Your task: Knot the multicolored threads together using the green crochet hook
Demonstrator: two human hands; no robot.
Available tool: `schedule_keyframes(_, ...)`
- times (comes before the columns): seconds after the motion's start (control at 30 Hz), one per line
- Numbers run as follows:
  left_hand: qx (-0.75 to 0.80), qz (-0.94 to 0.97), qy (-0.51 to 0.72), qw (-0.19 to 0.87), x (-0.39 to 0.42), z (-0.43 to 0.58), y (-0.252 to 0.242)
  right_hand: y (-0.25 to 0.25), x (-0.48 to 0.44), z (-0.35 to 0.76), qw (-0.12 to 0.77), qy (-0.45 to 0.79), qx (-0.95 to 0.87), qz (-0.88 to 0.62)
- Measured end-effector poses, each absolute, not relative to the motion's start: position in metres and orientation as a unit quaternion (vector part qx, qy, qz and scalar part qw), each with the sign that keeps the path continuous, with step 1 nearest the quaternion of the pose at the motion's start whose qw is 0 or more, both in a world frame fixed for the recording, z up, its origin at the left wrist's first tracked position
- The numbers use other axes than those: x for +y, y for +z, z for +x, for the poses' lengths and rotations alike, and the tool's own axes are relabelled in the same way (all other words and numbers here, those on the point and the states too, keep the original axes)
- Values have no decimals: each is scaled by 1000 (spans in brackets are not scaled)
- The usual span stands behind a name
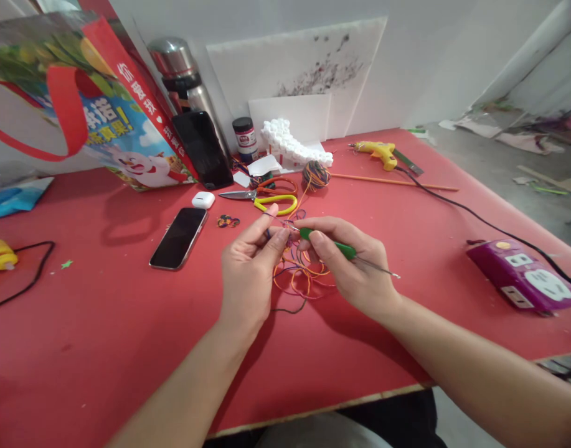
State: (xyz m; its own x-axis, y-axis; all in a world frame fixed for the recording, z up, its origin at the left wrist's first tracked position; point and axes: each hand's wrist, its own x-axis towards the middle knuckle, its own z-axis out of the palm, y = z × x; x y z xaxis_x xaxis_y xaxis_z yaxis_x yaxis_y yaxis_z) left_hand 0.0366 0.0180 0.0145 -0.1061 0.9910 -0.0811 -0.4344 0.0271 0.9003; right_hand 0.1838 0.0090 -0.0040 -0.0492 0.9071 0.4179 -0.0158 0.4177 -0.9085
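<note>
My left hand [252, 267] is closed, pinching multicoloured yarn [306, 270] between thumb and fingers, with a strand over a raised fingertip. My right hand [355, 264] grips a crochet hook by its green handle [344, 249]; one metal end points at the pinched yarn and the other sticks out to the right. Loose loops of yarn hang below both hands onto the red table [140, 348]. Behind the hands lies a ball of the same yarn [316, 175], a strand running from it toward them. The small stitches at the fingertips are too fine to make out.
Scissors [276, 204], a phone [179, 238], an earbud case [203, 199] and a small yarn piece [228, 221] lie beyond my left hand. A glue gun [378, 151], an orange stick [392, 181] and a purple power socket [523, 274] are on the right. A bag [140, 143] stands at back left.
</note>
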Motion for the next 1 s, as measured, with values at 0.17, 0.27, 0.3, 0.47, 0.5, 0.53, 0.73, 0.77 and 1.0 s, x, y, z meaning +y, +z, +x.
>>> schedule_keyframes(0.17, 392, 299, 591, 639, 19, 36, 16, -10, 6, 180, 582, 262, -679, -364)
schedule_keyframes(0.27, 363, 302, 574, 669, 23, 29, 20, -11, 6, 181, 593, 241, -695, -329)
schedule_keyframes(0.3, 357, 302, 566, 679, 24, 27, 22, -10, 6, 182, 594, 242, -698, -318)
schedule_keyframes(0.47, 339, 294, 501, 740, 28, 13, 28, -3, 11, 190, 583, 265, -713, -288)
schedule_keyframes(0.5, 335, 294, 493, 747, 29, 11, 29, -2, 12, 191, 582, 270, -711, -286)
schedule_keyframes(0.53, 332, 295, 488, 752, 30, 9, 30, -1, 12, 192, 583, 276, -709, -285)
schedule_keyframes(0.73, 308, 305, 461, 774, 35, 1, 35, 4, 13, 199, 577, 299, -698, -302)
schedule_keyframes(0.77, 302, 304, 453, 782, 35, -1, 35, 5, 13, 201, 576, 305, -695, -303)
schedule_keyframes(1.0, 263, 291, 390, 833, 40, -9, 32, 15, 17, 216, 562, 376, -682, -278)
